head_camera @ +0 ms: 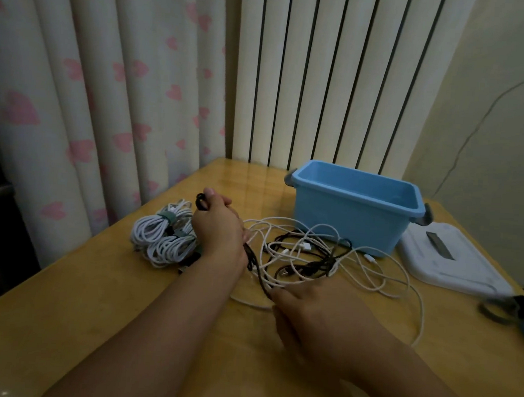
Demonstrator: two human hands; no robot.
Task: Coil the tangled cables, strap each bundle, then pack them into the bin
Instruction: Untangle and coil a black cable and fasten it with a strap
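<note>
My left hand [218,226] grips a black cable [257,271]; a small loop of it sticks out above my thumb. The cable runs down to my right hand [311,313], whose fingers pinch it near the table. Between and behind the hands lies a tangle of white and black cables [309,254]. To the left lie strapped white cable bundles [162,234] with green straps. The blue bin [355,205] stands open behind the tangle, and no cable shows inside it.
The bin's white lid [448,261] lies flat to the right of the bin. Dark loose straps [513,309] sit at the table's right edge. A curtain hangs at the left and a radiator stands behind the wooden table [123,297].
</note>
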